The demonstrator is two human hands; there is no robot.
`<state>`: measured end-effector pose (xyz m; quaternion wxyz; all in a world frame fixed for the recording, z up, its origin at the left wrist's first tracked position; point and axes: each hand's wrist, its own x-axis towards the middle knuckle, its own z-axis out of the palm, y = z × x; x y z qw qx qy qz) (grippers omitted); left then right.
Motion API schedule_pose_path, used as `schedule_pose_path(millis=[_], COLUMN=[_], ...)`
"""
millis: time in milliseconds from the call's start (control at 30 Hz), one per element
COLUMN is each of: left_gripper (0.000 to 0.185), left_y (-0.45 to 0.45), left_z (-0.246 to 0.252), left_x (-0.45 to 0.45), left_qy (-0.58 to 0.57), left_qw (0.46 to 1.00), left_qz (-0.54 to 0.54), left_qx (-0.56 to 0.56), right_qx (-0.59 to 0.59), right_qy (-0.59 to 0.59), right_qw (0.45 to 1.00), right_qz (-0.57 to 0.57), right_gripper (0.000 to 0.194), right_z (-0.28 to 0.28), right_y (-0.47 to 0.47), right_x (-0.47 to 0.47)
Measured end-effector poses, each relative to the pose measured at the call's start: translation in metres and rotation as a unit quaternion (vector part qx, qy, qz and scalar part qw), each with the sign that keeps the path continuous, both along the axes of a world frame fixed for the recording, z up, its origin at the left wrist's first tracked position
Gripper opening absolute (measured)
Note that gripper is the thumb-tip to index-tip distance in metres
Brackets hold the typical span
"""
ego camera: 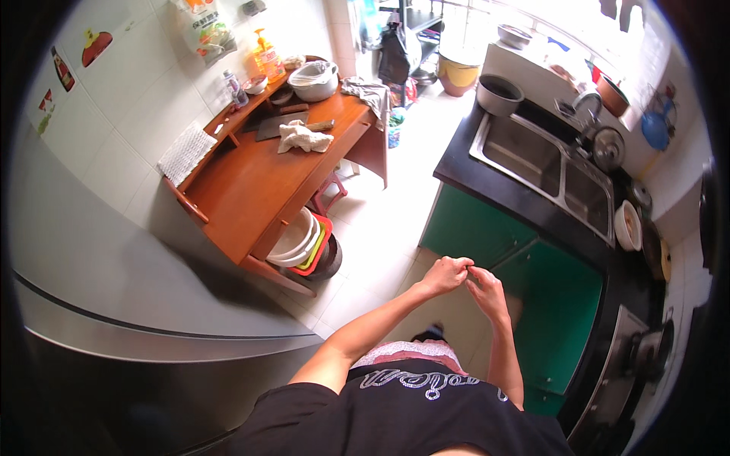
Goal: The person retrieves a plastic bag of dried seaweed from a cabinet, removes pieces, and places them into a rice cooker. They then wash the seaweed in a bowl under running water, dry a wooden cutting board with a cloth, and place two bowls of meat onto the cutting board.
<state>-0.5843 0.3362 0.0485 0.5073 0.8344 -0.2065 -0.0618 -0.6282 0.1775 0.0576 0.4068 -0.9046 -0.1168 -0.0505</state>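
Note:
My left hand (pixel 446 276) and my right hand (pixel 488 292) are raised in front of my body, over the floor beside the green cabinet doors (pixel 547 319). Their fingertips meet or almost meet. The left fingers are curled, and the right ones bend toward them with the thumb a little apart. A tiny dark spot shows between the fingertips; whether it is a held object or shadow is too small to tell. Nothing larger is seen in either hand.
A double steel sink (pixel 519 154) is set in the black countertop (pixel 456 154), with a gas stove (pixel 610 365) nearer me. Left stands a wooden desk (pixel 256 188) bearing a cloth (pixel 305 138) and a cleaver (pixel 274 126). Stacked basins (pixel 296 242) sit below. A refrigerator (pixel 142 273) is closest left.

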Motion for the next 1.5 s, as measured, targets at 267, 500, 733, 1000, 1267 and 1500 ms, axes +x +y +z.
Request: schedule_pose_path(millis=[267, 500, 733, 1000, 1267, 1500], left_gripper=[0.029, 0.03, 0.044, 0.049, 0.02, 0.034], left_y=[0.047, 0.125, 0.287, 0.413, 0.332, 0.172], left_z=[-0.003, -0.021, -0.012, -0.026, -0.012, 0.024], left_x=[0.133, 0.209, 0.273, 0.347, 0.385, 0.363], left_qy=[-0.025, -0.078, -0.224, -0.029, 0.166, 0.391], left_qw=[0.981, 0.939, 0.842, 0.852, 0.913, 0.748], left_qz=[0.175, 0.312, 0.415, 0.33, 0.262, -0.014], left_qx=[0.079, 0.125, 0.263, 0.404, -0.266, -0.536], right_qx=[-0.082, -0.031, -0.062, -0.097, 0.137, 0.452], right_qy=[0.017, 0.035, 0.075, 0.119, 0.294, 0.251], right_qw=[0.993, 0.986, 0.958, 0.969, 0.941, 0.856], right_qz=[0.086, 0.163, 0.269, 0.195, 0.099, 0.0], right_gripper=[0.03, 0.028, 0.029, 0.03, 0.034, 0.078], right_z=[0.003, 0.022, 0.011, 0.0, -0.011, 0.009], right_y=[-0.024, 0.016, 0.081, 0.124, 0.166, 0.134], right_x=[0.141, 0.273, 0.328, 0.354, 0.363, 0.333])
